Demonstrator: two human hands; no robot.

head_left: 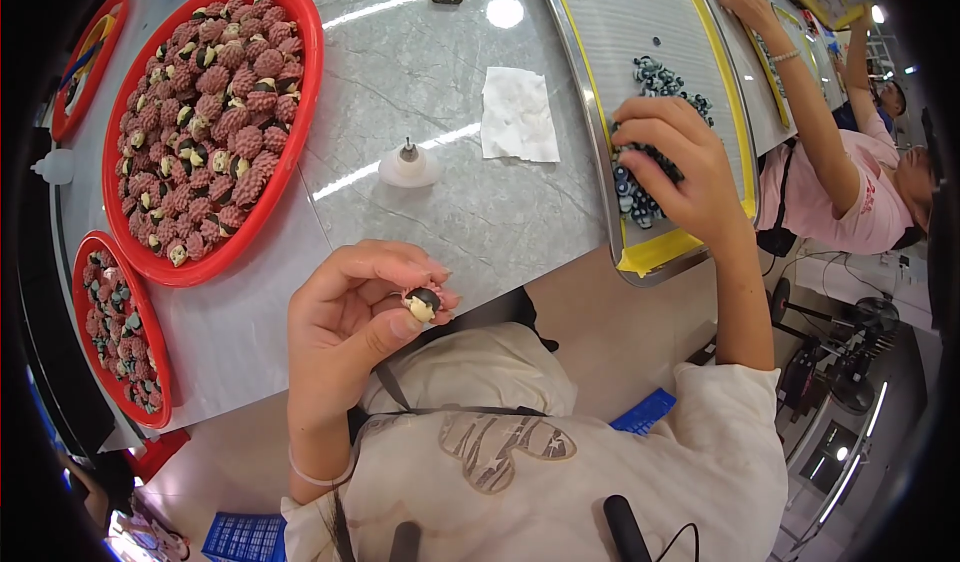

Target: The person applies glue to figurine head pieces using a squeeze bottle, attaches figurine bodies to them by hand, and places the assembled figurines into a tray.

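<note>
Near my chest, my left hand (345,312) pinches a small shell-shaped piece (424,304), pink and ridged, with a cream and black part facing up. At the right, my right hand (685,167) reaches over a metal-rimmed tray (590,92) lined with white sheet and yellow edging. Its thumb and fingers are apart and bent down at a pile of small dark blue and white pieces (635,202). More of these pieces (660,77) lie just beyond the hand, which partly covers the pile. Nothing held shows in the right hand.
A big red round tray (310,112) of pink shell pieces fills the left, with a smaller red tray (160,382) nearer. A white squeeze bottle (408,167) with a metal tip and a white tissue (518,117) lie mid-table. Another person (840,162) works at the right.
</note>
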